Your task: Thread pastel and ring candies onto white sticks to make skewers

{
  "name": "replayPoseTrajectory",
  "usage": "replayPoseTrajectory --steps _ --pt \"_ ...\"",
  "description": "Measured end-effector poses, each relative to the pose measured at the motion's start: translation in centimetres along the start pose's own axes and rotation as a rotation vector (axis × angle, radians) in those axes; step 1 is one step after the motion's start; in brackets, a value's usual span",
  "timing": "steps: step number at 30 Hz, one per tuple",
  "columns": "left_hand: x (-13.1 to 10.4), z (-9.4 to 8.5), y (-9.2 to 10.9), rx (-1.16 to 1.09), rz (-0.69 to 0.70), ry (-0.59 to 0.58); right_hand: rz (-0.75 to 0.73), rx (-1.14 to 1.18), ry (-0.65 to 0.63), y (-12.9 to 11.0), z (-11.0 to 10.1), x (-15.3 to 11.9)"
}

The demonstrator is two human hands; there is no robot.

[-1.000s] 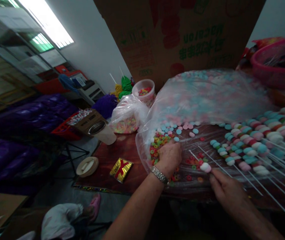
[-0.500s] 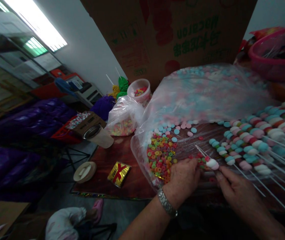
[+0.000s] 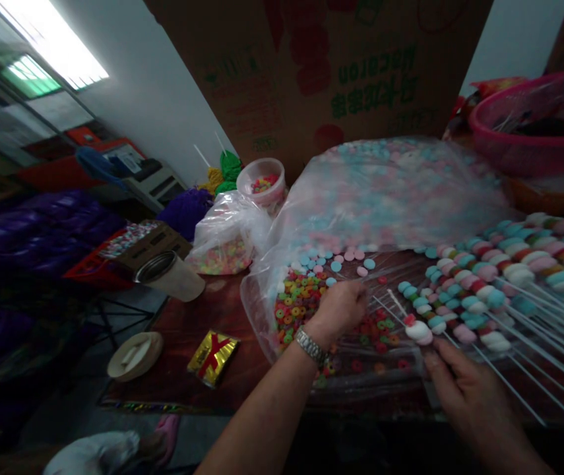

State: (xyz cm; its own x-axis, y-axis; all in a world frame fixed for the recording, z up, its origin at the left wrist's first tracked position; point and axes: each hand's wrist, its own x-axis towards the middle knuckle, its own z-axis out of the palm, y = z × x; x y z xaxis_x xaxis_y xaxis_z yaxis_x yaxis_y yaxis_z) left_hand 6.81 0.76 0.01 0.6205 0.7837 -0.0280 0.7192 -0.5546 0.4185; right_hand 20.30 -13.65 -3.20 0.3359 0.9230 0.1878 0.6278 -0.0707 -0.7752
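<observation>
My right hand grips two thin sticks with a white and pink candy and a small red piece threaded near the fingers; the bare stick tips point up and left. My left hand, with a metal watch on its wrist, is closed above the plastic sheet, between the ring candies and the sticks; whatever its fingers hold is too small to make out. Loose blue and pink discs lie just behind it. Finished candy skewers are piled to the right of the sticks.
A large clear bag of pastel candies lies behind, before a cardboard box. A pink basin stands back right. Leftward are a candy tub, a cup, a gold packet and a round dish. A person's leg shows lower left.
My left hand has moved up and left, away from the red and green rings beside the sticks. My right hand still holds the sticks. The view has shifted slightly.
</observation>
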Motion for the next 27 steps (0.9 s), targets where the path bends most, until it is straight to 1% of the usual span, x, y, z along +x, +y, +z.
replayPoseTrajectory --steps 1,3,6,8,9,10,12,15,18,20,21,23,25,26,27 --pt "1.0 -0.1 0.1 0.029 -0.034 0.012 0.011 0.002 0.019 0.2 -0.2 0.0" --pt "3.2 0.4 0.7 0.097 -0.073 0.013 0.021 0.013 0.026 0.2 -0.2 -0.1" --pt "5.9 2.1 2.0 0.136 -0.071 -0.012 0.005 0.020 0.013 -0.1 -0.2 -0.3" --pt "6.8 2.9 2.5 0.140 -0.078 -0.025 -0.011 0.021 0.014 -0.2 -0.5 -0.5" --pt "6.7 3.1 2.6 0.141 -0.081 -0.029 -0.013 0.019 0.012 0.0 -0.7 -0.6" --pt "6.4 3.0 2.6 0.141 -0.083 -0.030 -0.010 0.015 0.001 0.2 -0.9 -0.7" --pt "4.7 2.6 2.4 0.144 -0.088 -0.015 -0.006 0.008 -0.033 0.6 -1.2 -0.8" --pt "0.9 2.2 2.5 0.118 -0.065 0.081 -0.017 0.015 -0.014 0.9 -0.9 -0.6" --pt "-2.5 2.7 2.8 0.010 -0.056 0.131 -0.024 0.029 0.004 0.3 0.0 -0.4" --pt "-3.9 3.1 2.8 -0.146 -0.102 0.131 -0.033 0.029 -0.014 -0.1 0.4 -0.3" --pt "-4.3 3.2 2.7 -0.286 -0.150 0.137 -0.040 0.025 -0.020 -0.3 0.5 -0.2" --pt "-4.7 2.7 2.2 -0.693 -0.298 0.152 -0.065 0.006 -0.044 -0.3 0.7 -0.3" --pt "-4.9 1.8 1.6 -1.113 -0.455 0.175 -0.120 -0.051 -0.085 0.0 0.8 -0.4" --pt "-5.0 1.3 1.4 -1.260 -0.506 0.194 -0.158 -0.093 -0.101 0.1 0.9 -0.6" --pt "-5.1 0.9 1.1 -1.350 -0.533 0.216 -0.204 -0.140 -0.120 0.2 1.0 -0.8"
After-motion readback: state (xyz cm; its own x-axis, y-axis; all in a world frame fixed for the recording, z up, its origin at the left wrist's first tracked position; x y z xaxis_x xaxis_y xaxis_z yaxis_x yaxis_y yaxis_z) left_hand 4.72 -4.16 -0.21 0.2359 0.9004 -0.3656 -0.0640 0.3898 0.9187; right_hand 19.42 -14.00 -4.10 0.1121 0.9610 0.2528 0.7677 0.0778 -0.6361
